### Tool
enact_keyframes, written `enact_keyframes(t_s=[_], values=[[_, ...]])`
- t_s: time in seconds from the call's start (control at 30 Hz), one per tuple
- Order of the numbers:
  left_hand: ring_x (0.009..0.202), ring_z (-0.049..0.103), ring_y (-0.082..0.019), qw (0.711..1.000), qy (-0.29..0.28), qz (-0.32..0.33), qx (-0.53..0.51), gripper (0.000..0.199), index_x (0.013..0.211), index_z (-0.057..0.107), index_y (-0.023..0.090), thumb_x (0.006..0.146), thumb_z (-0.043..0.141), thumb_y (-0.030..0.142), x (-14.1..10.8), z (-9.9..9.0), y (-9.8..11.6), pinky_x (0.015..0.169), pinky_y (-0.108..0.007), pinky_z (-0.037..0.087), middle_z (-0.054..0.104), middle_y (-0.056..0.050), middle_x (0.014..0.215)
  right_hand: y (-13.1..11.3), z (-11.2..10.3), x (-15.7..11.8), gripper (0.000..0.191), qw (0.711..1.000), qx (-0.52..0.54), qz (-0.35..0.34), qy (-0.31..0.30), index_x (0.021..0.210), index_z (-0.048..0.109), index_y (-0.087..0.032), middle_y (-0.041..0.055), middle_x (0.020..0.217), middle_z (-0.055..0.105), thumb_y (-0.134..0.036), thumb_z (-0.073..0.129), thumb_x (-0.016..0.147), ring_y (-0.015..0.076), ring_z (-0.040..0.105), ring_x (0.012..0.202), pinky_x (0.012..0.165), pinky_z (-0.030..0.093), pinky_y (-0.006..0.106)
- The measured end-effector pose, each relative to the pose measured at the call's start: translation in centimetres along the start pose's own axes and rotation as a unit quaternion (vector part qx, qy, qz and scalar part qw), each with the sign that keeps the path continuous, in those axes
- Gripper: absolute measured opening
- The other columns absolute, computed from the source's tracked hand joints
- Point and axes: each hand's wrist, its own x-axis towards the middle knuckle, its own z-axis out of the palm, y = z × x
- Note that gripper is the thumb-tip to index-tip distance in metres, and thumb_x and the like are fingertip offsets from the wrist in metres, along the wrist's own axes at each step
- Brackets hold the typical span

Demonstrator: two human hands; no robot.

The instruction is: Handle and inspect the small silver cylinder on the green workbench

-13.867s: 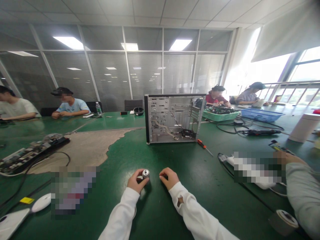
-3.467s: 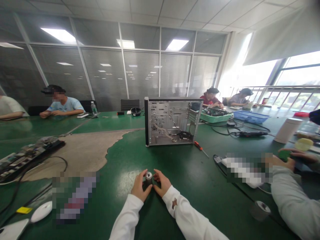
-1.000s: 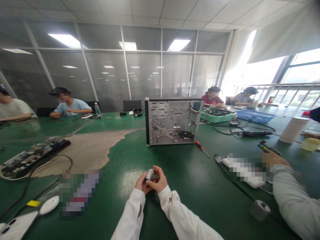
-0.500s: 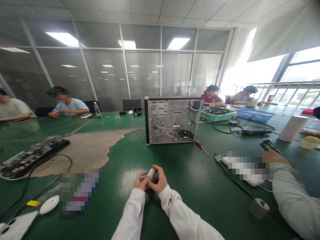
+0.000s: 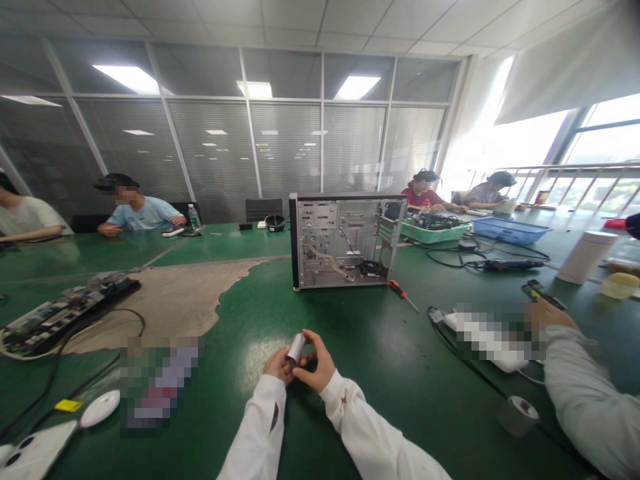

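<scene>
A small silver cylinder (image 5: 296,348) is held between my two hands above the green table (image 5: 250,320), tilted with its upper end to the right. My left hand (image 5: 278,367) grips its lower left side, the fingers partly hidden behind it. My right hand (image 5: 319,363) has its fingers at the top and its thumb near the bottom end. Beyond the hands an open computer case (image 5: 345,243) stands upright, with cables inside. An orange-handled screwdriver (image 5: 403,295) lies at its right corner.
At left lie a circuit assembly (image 5: 75,310), black cables and a white mouse (image 5: 100,409). On the right are a metal roll (image 5: 519,415), a white power strip and a co-worker's hand (image 5: 547,315) holding a small board. Green and blue baskets (image 5: 510,230) stand farther back.
The cylinder has turned in my hands and shows more of its side and lower end. My left thumb has moved off its front. Across the table, a person's hands have moved apart.
</scene>
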Motion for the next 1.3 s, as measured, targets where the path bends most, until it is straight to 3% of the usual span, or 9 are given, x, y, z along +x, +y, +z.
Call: enact_keyframes(t_s=[0.23, 0.5, 0.67, 0.9, 1.07, 1.3], values=[[0.044, 0.058, -0.014, 0.997, -0.061, -0.044, -0.018, 0.034, 0.09, 0.048, 0.0, 0.075, 0.042, 0.03, 0.3, -0.3, 0.1, 0.039, -0.018, 0.043, 0.06, -0.008, 0.049, 0.6, 0.4, 0.1, 0.072, 0.999, 0.032, 0.024, 0.016, 0.113, 0.032, -0.022, 0.006, 0.105, 0.045, -0.012, 0.06, 0.047, 0.0194, 0.047, 0.09, 0.06, 0.043, 0.026], [0.039, 0.056, -0.013, 0.998, -0.031, -0.062, -0.009, 0.028, 0.081, 0.05, 0.007, 0.074, 0.044, 0.033, 1.0, -0.4, -0.3, 0.039, -0.02, 0.044, 0.06, -0.007, 0.048, 1.5, 0.7, 0.1, 0.066, 0.988, 0.132, 0.073, 0.02, 0.109, 0.034, -0.024, 0.005, 0.099, 0.047, -0.015, 0.062, 0.049, 0.0182, 0.049, 0.087, 0.057, 0.043, 0.024], [0.036, 0.054, -0.014, 0.999, -0.003, -0.043, 0.018, 0.025, 0.085, 0.048, 0.01, 0.073, 0.046, 0.032, 0.9, -0.1, -0.4, 0.037, -0.022, 0.044, 0.059, -0.005, 0.047, 2.3, 1.2, 0.2, 0.063, 0.976, 0.19, 0.101, 0.042, 0.104, 0.037, -0.024, 0.0034, 0.093, 0.046, -0.016, 0.063, 0.047, 0.0167, 0.051, 0.081, 0.056, 0.043, 0.025], [0.04, 0.056, -0.013, 0.999, 0.014, 0.042, 0.03, 0.013, 0.082, 0.042, 0.019, 0.072, 0.048, 0.025, 0.4, 0.3, -0.5, 0.041, -0.024, 0.045, 0.057, 0.0, 0.054, 2.9, 1.3, 0.5, 0.055, 0.954, 0.26, 0.134, 0.068, 0.097, 0.037, -0.024, 0.0013, 0.084, 0.046, -0.019, 0.062, 0.048, 0.0135, 0.053, 0.071, 0.061, 0.044, 0.028], [0.039, 0.054, -0.01, 0.996, 0.022, 0.064, 0.057, 0.013, 0.081, 0.043, 0.019, 0.072, 0.049, 0.026, 0.7, 0.1, -0.5, 0.042, -0.024, 0.045, 0.053, 0.002, 0.058, 3.0, 1.4, 0.4, 0.055, 0.966, 0.211, 0.13, 0.076, 0.098, 0.034, -0.024, 0.0023, 0.085, 0.045, -0.016, 0.058, 0.05, 0.0134, 0.054, 0.068, 0.056, 0.045, 0.027], [0.043, 0.053, -0.01, 0.985, 0.013, 0.123, 0.118, 0.029, 0.081, 0.045, 0.018, 0.058, 0.063, 0.025, 1.5, -0.3, -1.2, 0.035, -0.018, 0.037, 0.051, 0.003, 0.063, 1.2, 1.1, -0.1, 0.068, 0.997, -0.016, 0.036, 0.067, 0.106, 0.032, -0.021, 0.0053, 0.095, 0.043, -0.008, 0.054, 0.044, 0.0183, 0.048, 0.086, 0.057, 0.045, 0.024]])
